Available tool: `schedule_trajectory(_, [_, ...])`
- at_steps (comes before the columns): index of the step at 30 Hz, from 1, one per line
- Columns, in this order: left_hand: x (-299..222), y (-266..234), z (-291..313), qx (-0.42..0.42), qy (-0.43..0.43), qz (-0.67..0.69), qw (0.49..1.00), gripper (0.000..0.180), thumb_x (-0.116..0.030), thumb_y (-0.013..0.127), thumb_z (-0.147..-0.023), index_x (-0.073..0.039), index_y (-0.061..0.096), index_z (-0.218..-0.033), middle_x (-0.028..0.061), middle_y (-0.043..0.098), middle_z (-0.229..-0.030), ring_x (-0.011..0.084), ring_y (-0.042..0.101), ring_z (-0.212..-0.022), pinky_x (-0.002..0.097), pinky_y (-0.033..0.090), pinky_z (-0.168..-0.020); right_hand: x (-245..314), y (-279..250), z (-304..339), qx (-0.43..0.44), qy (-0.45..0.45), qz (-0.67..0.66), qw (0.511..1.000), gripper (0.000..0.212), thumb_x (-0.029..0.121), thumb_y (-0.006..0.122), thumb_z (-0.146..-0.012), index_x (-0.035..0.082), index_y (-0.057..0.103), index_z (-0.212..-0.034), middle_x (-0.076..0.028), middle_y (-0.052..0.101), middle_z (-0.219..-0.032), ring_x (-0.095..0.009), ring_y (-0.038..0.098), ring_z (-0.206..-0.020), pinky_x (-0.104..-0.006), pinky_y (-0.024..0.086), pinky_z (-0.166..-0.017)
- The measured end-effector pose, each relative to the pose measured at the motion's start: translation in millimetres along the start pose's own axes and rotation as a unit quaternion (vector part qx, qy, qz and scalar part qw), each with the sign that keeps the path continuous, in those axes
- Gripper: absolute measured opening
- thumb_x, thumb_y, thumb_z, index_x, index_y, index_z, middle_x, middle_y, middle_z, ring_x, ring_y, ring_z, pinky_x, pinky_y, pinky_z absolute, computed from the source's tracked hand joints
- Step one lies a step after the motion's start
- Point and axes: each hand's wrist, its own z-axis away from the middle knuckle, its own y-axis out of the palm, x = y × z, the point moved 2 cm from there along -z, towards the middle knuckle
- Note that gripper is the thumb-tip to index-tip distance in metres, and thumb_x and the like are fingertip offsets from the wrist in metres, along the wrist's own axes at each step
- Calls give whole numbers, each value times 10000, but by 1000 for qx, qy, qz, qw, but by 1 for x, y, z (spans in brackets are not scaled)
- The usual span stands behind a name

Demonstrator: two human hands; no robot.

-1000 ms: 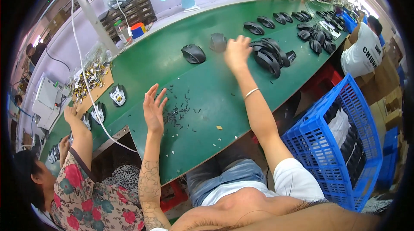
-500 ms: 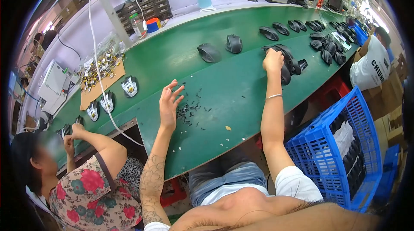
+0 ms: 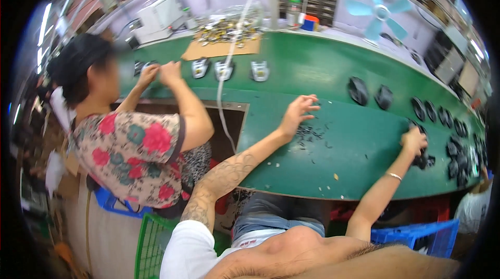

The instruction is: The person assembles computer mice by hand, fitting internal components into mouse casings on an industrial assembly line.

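My left hand (image 3: 299,117) hovers over the green bench (image 3: 271,164), its fingers apart and nothing visible in them. Just below and beside it lies a loose scatter of small black parts (image 3: 311,134). Over to the right, the fingers of my right hand (image 3: 414,141) are bent round a black computer mouse (image 3: 420,127) in a small cluster; the hand hides much of it. Another dark mouse part (image 3: 429,161) lies just below that hand.
Two black mice (image 3: 358,90) stand beyond, with more rows (image 3: 458,159) at the right. At left, a co-worker (image 3: 135,138) handles parts near open mouse bodies (image 3: 224,70). A white cable (image 3: 221,107) hangs across the bench. A blue crate (image 3: 416,234) stands low right.
The view has swung left, bringing more of the co-worker into sight. My left hand's fingers point more to the right and are less spread. My right hand stays at the mouse cluster.
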Motion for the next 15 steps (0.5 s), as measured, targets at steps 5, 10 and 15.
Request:
schedule_trajectory(5, [6, -6, 1, -15, -6, 6, 1000, 344, -374, 459, -884, -83, 515, -1059, 94, 389, -1325, 191, 501, -1095, 324, 375, -867, -1, 2, -2, 78, -2, -61, 995, 480, 37, 600, -740, 191, 472, -1176, -163, 399, -1299, -409, 358, -1205, -545, 405, -890])
schedule_trajectory(10, [7, -3, 0, -17, -11, 12, 1000, 334, -375, 459, -885, -84, 513, -1040, 88, 404, -1304, 188, 504, -1087, 316, 379, -858, -16, 14, -23, 44, -30, -50, 997, 672, 11, 690, -617, 118, 429, -1227, -192, 521, -1180, -409, 456, -1126, -484, 341, -936])
schedule_trajectory(15, [8, -13, 7, -37, -20, 5, 999, 358, -380, 467, -876, -81, 505, -1069, 67, 455, -1233, 176, 510, -1067, 310, 380, -850, 9, -17, 18, 15, 32, -84, 996, 782, 47, 743, -583, 164, 407, -1280, -175, 488, -1206, -325, 483, -1116, -468, 370, -925])
